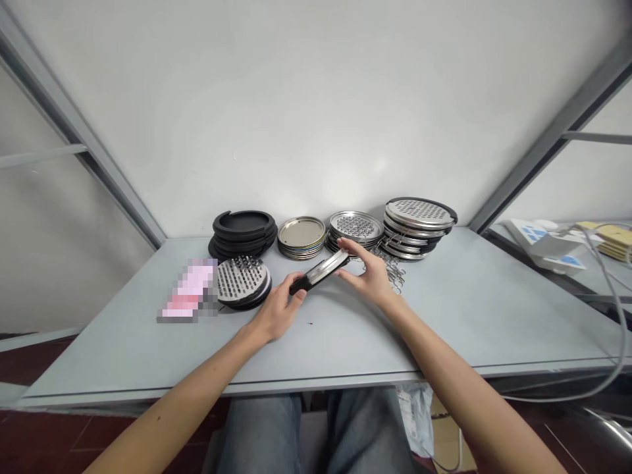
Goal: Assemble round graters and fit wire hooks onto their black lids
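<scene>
Over the middle of the table I hold a round grater [323, 270], tilted nearly edge-on, with a silver rim and a black part. My left hand [280, 304] grips its lower left end, thumb nearest me. At the raised right end, my right hand [369, 275] has its fingers on the top edge and thumb below. The grater's flat faces are mostly hidden. Left of my left hand lies a perforated grating disc [241, 280] on black pieces. Behind the held grater are a stack of plain metal discs [301, 232] and a stack of grating discs [355, 227].
Black round holders [244, 227] are stacked at the back left. Black-rimmed graters [419, 214] form a pile at the back right, with several wire hooks [395, 273] before it. A pixelated pink item [190, 289] lies left. White boxes [548, 243] and a cable [615, 316] are far right.
</scene>
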`<move>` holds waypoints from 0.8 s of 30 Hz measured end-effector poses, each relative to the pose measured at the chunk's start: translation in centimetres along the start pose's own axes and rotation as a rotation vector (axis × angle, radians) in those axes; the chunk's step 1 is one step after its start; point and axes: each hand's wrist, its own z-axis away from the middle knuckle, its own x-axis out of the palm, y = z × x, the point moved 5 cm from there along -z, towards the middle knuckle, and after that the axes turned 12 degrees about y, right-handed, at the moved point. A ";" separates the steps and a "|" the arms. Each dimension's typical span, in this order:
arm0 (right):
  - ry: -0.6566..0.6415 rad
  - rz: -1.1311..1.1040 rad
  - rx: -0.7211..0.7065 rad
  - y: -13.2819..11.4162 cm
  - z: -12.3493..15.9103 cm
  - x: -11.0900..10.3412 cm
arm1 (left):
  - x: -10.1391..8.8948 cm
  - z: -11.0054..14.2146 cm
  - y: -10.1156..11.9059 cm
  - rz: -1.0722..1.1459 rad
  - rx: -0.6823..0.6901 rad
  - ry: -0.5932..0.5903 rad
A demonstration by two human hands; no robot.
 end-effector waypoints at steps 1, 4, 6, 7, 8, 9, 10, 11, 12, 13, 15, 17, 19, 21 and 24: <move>0.026 -0.002 0.001 -0.1 0.0 0.0 | 0.0 0.0 0.0 0.003 -0.002 -0.001; 0.090 -0.015 -0.013 -0.3 0.2 0.0 | 0.1 0.1 0.1 0.013 -0.009 -0.005; 0.107 -0.026 -0.016 -0.3 0.2 -0.1 | 0.2 0.2 0.1 0.011 -0.012 0.000; 0.111 -0.031 -0.015 -0.3 0.2 -0.2 | 0.2 0.2 0.0 0.009 -0.013 0.000; 0.113 -0.034 -0.015 -0.3 0.2 -0.2 | 0.3 0.3 0.0 0.008 -0.013 0.000; 0.115 -0.035 -0.018 -0.3 0.1 -0.3 | 0.3 0.3 0.0 0.008 -0.012 -0.001; 0.118 -0.034 -0.021 -0.4 0.1 -0.4 | 0.3 0.3 0.0 0.011 -0.012 -0.004; 0.123 -0.030 -0.026 -0.4 0.1 -0.4 | 0.3 0.3 0.0 0.015 -0.013 -0.005; 0.129 -0.025 -0.031 -0.4 0.1 -0.5 | 0.3 0.4 0.0 0.019 -0.016 -0.006; 0.137 -0.019 -0.036 -0.5 0.2 -0.5 | 0.2 0.4 0.0 0.021 -0.020 -0.004; 0.156 -0.006 -0.043 -0.6 0.3 -0.6 | 0.1 0.3 0.1 0.022 -0.033 0.001; 0.164 0.005 -0.043 -0.6 0.4 -0.6 | 0.1 0.3 0.2 0.020 -0.043 0.004; 0.151 0.013 -0.036 -0.5 0.4 -0.5 | 0.1 0.2 0.3 0.028 -0.040 0.004; 0.118 0.025 -0.022 -0.3 0.4 -0.3 | 0.0 0.1 0.4 0.038 -0.005 0.030; 0.030 0.032 0.003 0.3 0.2 -0.3 | -0.2 -0.1 0.7 0.051 0.101 0.061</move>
